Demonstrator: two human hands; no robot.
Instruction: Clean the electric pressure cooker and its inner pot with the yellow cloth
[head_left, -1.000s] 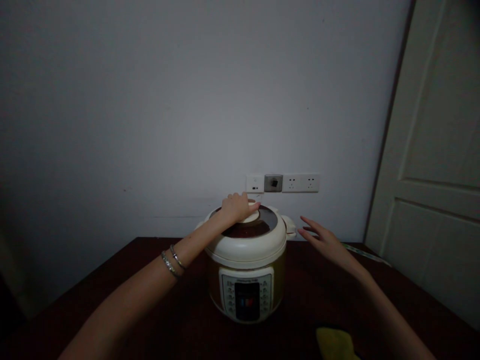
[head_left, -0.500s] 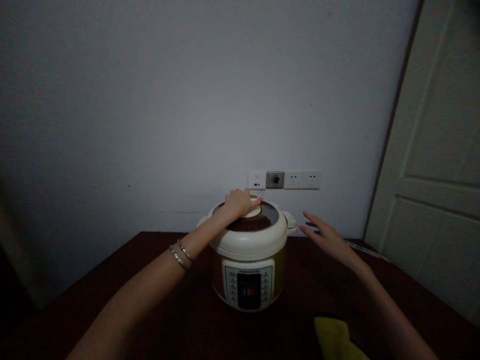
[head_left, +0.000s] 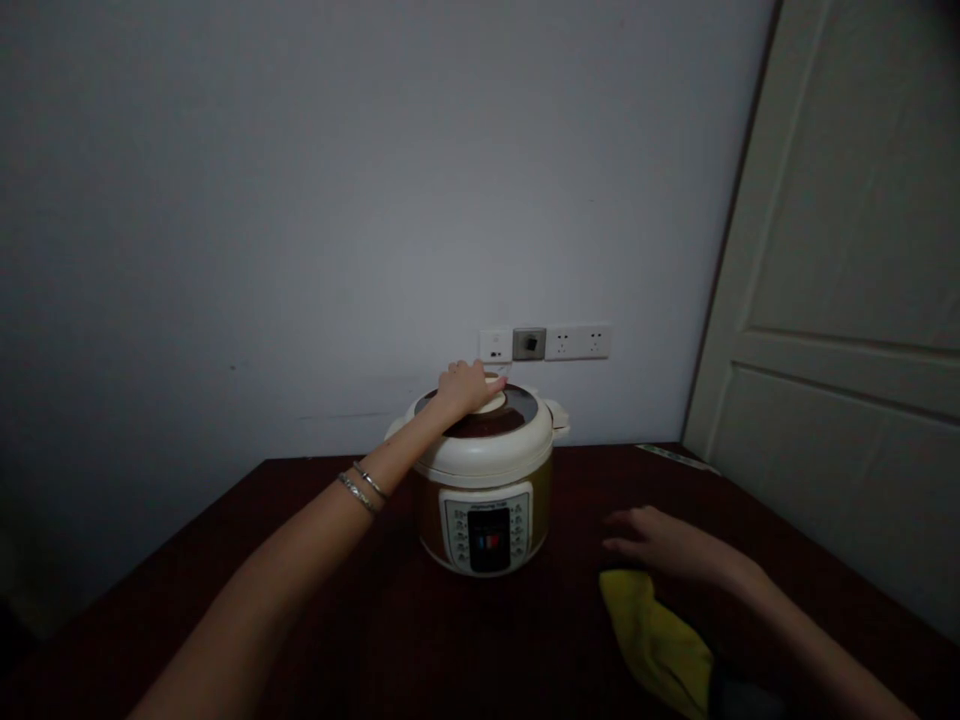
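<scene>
A cream and gold electric pressure cooker (head_left: 486, 480) stands on a dark brown table (head_left: 247, 560), its button panel facing me. My left hand (head_left: 466, 387), with two bangles on the wrist, rests curled over the round knob on the cooker's lid. My right hand (head_left: 660, 545) hovers low over the table to the right of the cooker, fingers spread, just above the top edge of a yellow cloth (head_left: 654, 640). It holds nothing.
A strip of wall sockets (head_left: 545, 343) sits on the white wall just behind the cooker. A cream panelled door (head_left: 847, 330) stands at the right. A thin pale strip (head_left: 675, 458) lies at the table's back right edge.
My right hand has dropped from beside the cooker's lid down to the yellow cloth on the table. My left hand has stayed on the lid knob. The view shifted right.
</scene>
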